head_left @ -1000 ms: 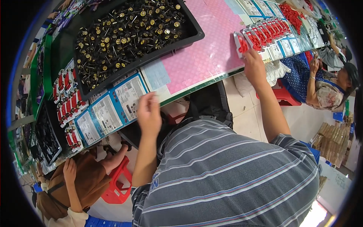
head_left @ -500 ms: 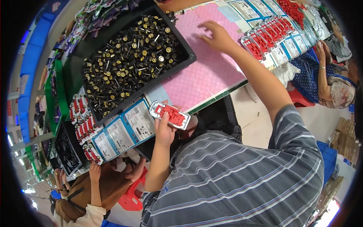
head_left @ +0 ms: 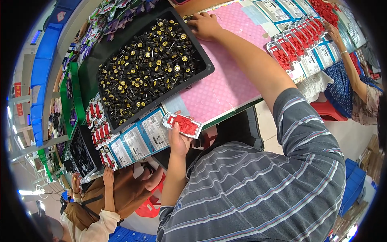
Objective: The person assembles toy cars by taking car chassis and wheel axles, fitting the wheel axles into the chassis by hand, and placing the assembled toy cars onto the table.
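My left hand (head_left: 178, 142) is closed round a toy car body (head_left: 185, 125), a pale shell with a red chassis facing up, held just off the table's front edge. At the far right corner of a black tray (head_left: 186, 82), my right hand (head_left: 206, 26) rests low with its fingers bent. Its fingertips are beside the tray's rim, near a few loose wheels lying outside it; what they pinch, if anything, is hidden. Inside the tray lies a heap of black toy wheels (head_left: 149, 66) with yellow hubs on metal axles.
Pink padded sheet (head_left: 225, 76) covers the table before me. A row of red car bodies (head_left: 296, 40) stands at right, more (head_left: 100, 133) at left. Red parts (head_left: 324, 12) are piled far right. Co-workers' hands (head_left: 108, 176) reach in from both sides; a green rack (head_left: 72, 97) stands left.
My right hand has moved left and away from me, from above the pink sheet to the tray's far corner, its fingers curling. The left hand still holds the car body. A co-worker's hand reached the right row.
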### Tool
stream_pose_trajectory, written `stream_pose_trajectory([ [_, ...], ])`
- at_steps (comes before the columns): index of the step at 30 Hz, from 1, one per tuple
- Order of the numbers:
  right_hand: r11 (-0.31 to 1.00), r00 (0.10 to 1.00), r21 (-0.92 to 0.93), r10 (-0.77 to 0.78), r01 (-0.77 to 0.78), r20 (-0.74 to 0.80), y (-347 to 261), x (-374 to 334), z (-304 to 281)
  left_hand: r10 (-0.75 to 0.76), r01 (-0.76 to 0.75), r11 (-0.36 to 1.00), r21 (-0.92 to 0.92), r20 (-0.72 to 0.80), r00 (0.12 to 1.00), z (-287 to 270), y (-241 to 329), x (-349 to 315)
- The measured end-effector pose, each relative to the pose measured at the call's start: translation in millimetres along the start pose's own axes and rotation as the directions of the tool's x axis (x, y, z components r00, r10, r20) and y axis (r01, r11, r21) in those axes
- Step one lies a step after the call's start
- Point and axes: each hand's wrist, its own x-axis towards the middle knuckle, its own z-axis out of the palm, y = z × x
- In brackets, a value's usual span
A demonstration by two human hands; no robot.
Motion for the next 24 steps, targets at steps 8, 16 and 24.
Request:
stream_pose_trajectory([
  [8,0.974,0.979,0.222,0.0,0.046,-0.205,10.5,-91.1,-19.5,-0.018,0.025,0.998,-0.064,0.107,0.994,-10.3,-0.4,2.1],
  [16,0.772,0.995,0.636,0.063,0.0,-0.077,-5.0,-109.4,-56.6,-0.022,0.043,0.987,-0.152,0.142,0.99,-13.5,-2.0,1.6],
  [24,0.908,0.98,0.419,0.079,0.004,-0.181,-12.6,-132.3,-70.5,-0.002,0.033,0.986,-0.164,0.188,0.982,-19.2,-4.4,-3.5],
])
